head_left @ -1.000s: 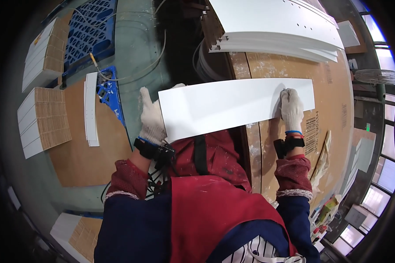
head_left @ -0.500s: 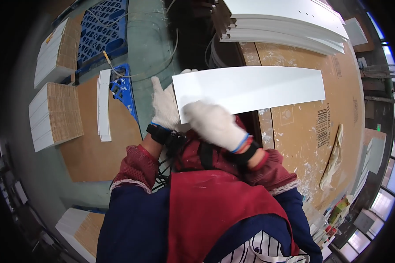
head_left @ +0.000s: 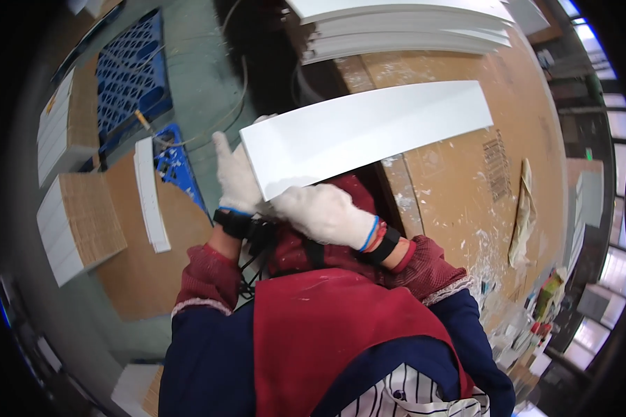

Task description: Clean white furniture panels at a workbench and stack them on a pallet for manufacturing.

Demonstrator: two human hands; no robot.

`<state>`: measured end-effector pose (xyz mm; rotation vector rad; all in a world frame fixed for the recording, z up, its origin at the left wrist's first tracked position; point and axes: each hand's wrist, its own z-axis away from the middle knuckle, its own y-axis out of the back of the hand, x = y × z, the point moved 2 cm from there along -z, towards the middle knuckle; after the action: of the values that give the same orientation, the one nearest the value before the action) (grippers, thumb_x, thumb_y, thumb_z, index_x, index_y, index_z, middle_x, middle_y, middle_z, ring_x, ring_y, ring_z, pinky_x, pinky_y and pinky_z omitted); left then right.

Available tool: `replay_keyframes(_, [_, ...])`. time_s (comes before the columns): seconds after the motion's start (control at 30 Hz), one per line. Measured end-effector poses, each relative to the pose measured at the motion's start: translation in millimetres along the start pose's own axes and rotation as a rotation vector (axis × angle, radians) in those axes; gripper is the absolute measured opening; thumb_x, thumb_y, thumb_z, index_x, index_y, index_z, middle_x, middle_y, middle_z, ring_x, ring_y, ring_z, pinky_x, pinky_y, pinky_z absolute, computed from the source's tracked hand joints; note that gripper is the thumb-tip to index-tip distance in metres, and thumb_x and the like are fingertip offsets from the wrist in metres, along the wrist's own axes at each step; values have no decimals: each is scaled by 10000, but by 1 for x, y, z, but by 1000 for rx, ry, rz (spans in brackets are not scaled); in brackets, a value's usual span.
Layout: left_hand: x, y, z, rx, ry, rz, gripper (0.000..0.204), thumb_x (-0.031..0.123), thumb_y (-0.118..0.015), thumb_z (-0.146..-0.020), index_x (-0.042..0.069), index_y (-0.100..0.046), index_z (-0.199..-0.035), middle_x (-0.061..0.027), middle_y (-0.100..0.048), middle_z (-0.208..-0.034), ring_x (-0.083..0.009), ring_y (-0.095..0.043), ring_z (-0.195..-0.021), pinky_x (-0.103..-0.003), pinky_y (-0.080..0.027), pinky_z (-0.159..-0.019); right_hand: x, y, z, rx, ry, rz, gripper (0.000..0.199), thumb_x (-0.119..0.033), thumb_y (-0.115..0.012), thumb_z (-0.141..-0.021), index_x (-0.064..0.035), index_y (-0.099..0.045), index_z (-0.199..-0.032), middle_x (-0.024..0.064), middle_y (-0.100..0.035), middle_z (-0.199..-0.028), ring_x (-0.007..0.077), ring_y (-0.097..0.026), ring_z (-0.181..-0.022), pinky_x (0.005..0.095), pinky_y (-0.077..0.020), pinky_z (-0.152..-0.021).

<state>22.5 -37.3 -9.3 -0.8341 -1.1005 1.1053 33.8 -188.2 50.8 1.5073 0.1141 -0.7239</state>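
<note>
A long white panel (head_left: 368, 132) lies in front of me, its right part over the cardboard-covered table and its left end jutting past the edge. My left hand (head_left: 242, 170), in a whitish knit glove, grips that left end; its thumb points up and its other fingers go behind and beneath the panel. By the near left corner is my right hand (head_left: 330, 217), gloved the same way, with fingers curled together against the panel's near edge. The glove hides whatever may be between those fingers.
Stacked white panels (head_left: 410, 35) stand at the table's far side. A crumpled cloth strip (head_left: 522, 212) lies on the cardboard (head_left: 459, 181) at right. On the left are panel stacks (head_left: 90, 219), a blue pallet (head_left: 133, 76), a brown board (head_left: 132, 285) and narrow white strips (head_left: 151, 194).
The view has shifted, and the panel sits tilted slightly more, its right end higher. My right hand, blurred before over the panel's left end, has drawn down to the near corner.
</note>
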Motion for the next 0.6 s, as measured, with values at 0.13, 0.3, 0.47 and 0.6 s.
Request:
replay_keyframes(0.13, [2, 5, 6, 14, 73, 21, 875, 678, -338, -882, -3, -253, -1424, -216, -329, -1444, -355, -371, -1308, -483, -302, -1077, 69, 51, 59, 467, -354, -289, 191, -161, -605, -872, -48, -625, -1025, 142, -655, -914, 288, -650, -818, 343, -517, -725])
replay_keyframes(0.3, [-14, -2, 16, 61, 148, -147, 613, 339, -530, -933, -29, -298, -1365, -251, -451, -1309, -376, -521, -1162, -499, -538, -877, 143, 74, 189, 815, -985, -118, 232, -197, -588, -899, -30, -627, -1056, 114, -667, -891, 176, -624, -818, 296, -494, -733])
replay_keyframes(0.47, [-14, -17, 18, 39, 305, -494, 479, 244, -545, -912, -48, -400, -1264, -273, -583, -1072, -343, -658, -865, -370, -622, -588, 169, 60, 296, 939, -1269, -49, 291, -271, -556, -905, -42, -608, -1077, 170, -662, -973, 289, -646, -906, 352, -484, -798])
replay_keyframes(0.6, [-11, -13, 25, 124, 338, -474, 422, 175, -555, -883, -103, -432, -1175, -281, -593, -1034, -353, -659, -854, -344, -621, -558, 149, 60, 309, 775, -1450, 315, 369, -304, -536, -890, -87, -559, -1186, 192, -614, -1072, 346, -601, -996, 404, -477, -819])
